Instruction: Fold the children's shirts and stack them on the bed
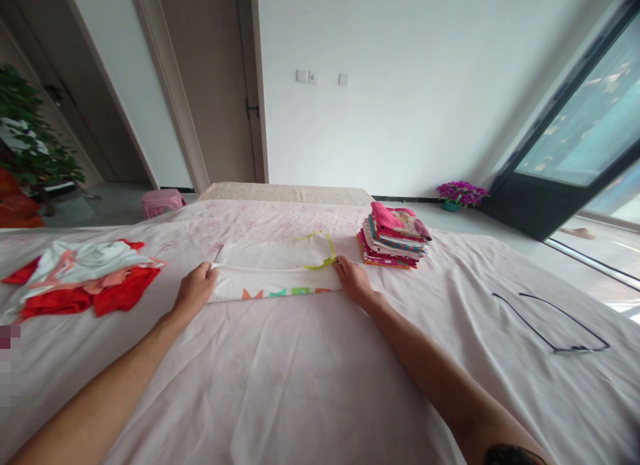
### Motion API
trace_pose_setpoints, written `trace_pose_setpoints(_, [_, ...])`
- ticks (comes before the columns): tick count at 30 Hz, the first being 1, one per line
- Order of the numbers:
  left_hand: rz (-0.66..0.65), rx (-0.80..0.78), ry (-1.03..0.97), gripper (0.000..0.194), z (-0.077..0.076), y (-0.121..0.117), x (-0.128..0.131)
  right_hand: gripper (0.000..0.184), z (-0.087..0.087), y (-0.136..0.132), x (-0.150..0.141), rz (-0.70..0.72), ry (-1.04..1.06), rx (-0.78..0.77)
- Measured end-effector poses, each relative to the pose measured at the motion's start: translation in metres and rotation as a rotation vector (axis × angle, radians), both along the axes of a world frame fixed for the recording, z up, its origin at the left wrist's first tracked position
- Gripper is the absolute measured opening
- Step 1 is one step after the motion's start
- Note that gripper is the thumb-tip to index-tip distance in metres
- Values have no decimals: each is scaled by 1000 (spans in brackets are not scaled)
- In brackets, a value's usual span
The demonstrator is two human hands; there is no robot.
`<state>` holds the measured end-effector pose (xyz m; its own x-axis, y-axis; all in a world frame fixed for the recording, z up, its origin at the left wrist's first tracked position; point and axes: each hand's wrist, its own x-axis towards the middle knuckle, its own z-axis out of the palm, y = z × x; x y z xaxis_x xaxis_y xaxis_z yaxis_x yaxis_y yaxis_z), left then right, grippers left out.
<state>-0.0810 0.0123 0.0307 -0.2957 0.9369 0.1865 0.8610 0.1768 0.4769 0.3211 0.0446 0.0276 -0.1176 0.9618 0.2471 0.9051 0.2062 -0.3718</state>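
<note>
A white shirt [270,283] lies partly folded on the pale sheet, with coloured lettering along its near side and yellow-green trim at its right end. My left hand [196,288] pinches the shirt's left edge. At the opposite edge, by the trim, my right hand [354,279] has its fingers closed on the cloth. Just beyond my right hand stands a stack of folded clothes [395,241], pink on top. Off to the left of my left hand lies a loose heap of red, white and peach clothes [90,278].
The sheet-covered bed [310,385] stretches under everything. Black-framed glasses [570,338] rest on it at the right. Past its far edge are a pink stool [163,203] and a pot of purple flowers [460,195] on the floor. A leafy plant [30,138] stands far left.
</note>
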Motion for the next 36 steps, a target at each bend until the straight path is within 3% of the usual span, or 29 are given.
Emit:
trace_pose_setpoints(8, [51, -121, 191, 43, -7, 24, -2, 37, 0, 15, -3, -120, -166, -53])
trace_pose_setpoints(18, [110, -249, 269, 50, -10, 20, 0, 41, -4, 21, -6, -186, -228, -103])
trace_pose_setpoints(24, [115, -253, 342, 47, -10, 11, 4, 33, -6, 23, -7, -208, -186, -93])
trace_pose_setpoints(27, [100, -94, 418, 43, -10, 5, 4, 28, -5, 21, -3, -237, -137, -76])
trace_pose_setpoints(29, [45, 107, 485, 42, -9, 2, 6, 28, -3, 17, -1, -220, -119, 17])
trace_pose_setpoints(31, [-98, 285, 468, 39, -9, 1, 11, 31, 1, 11, 0, -141, -122, 158])
trace_pose_setpoints(33, [-307, 385, 359, 35, -11, 2, 20, 33, 6, 3, -4, 16, -130, 259])
trace_pose_setpoints(36, [-580, 381, 232, 37, -19, 6, 36, 38, 8, -7, -17, 338, -162, 289])
